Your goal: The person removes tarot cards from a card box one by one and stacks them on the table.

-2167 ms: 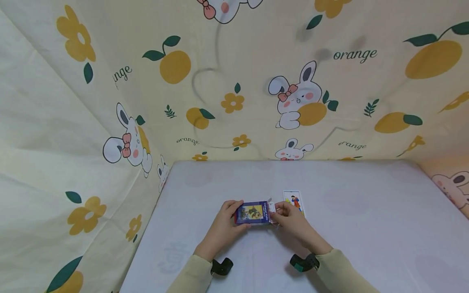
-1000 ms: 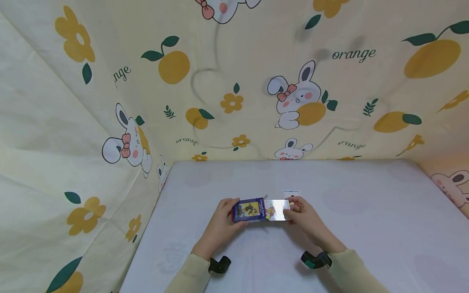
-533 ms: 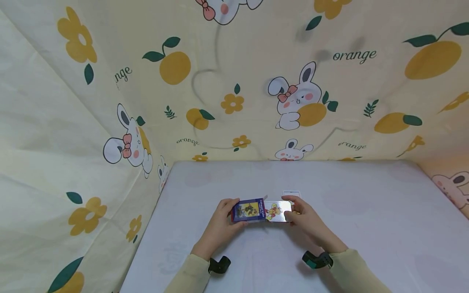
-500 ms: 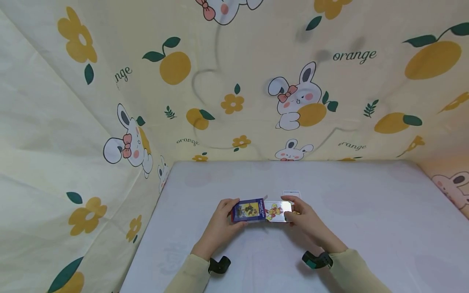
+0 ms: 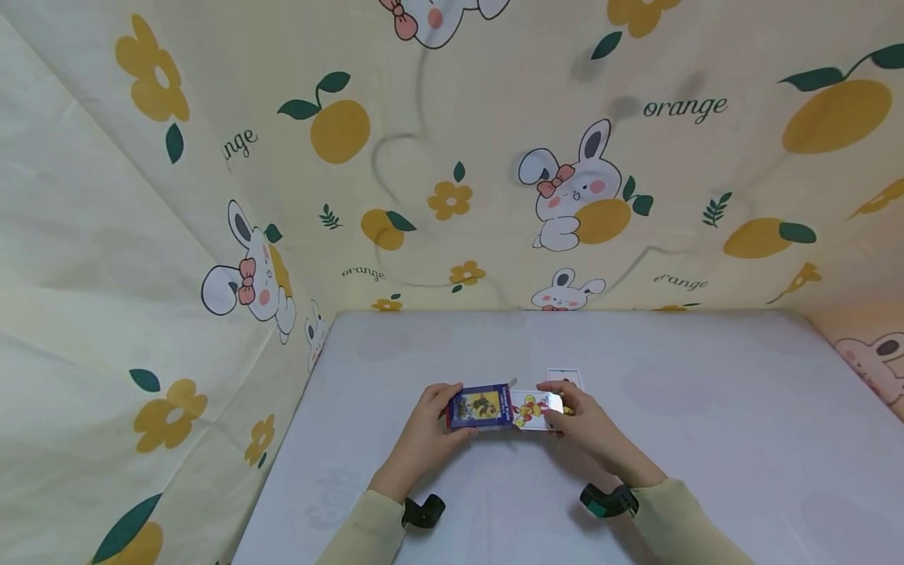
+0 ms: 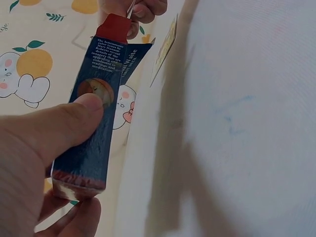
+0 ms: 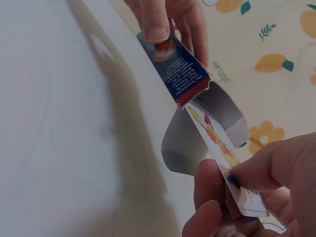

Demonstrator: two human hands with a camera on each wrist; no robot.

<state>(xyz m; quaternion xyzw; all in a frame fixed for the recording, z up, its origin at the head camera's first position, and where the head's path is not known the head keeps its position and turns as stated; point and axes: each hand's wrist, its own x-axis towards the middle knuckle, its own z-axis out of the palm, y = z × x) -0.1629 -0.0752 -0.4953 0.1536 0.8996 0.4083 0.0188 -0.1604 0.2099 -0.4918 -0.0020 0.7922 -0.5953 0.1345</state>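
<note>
My left hand [image 5: 426, 434] grips a dark blue card box [image 5: 479, 406] by its closed end, its thumb on the narrow side in the left wrist view. The box's flaps [image 7: 185, 142] stand open at the other end. From that end a white card [image 5: 531, 410] with a red and yellow picture sticks out partway. My right hand [image 5: 592, 431] pinches the card's outer end between thumb and fingers. Whether more cards lie under it, I cannot tell. Behind the right hand another card [image 5: 565, 375] lies on the table, mostly covered from the head view.
The white-covered table [image 5: 706, 439] spreads around both hands. A patterned cloth [image 5: 480, 141] with oranges and rabbits hangs at the back and left. Each wrist wears a black camera band, such as the right one [image 5: 609, 501].
My right hand has drawn the card rightward out of the box, so its picture now shows. Over the last half second it shifted slightly back left. The left hand has barely moved.
</note>
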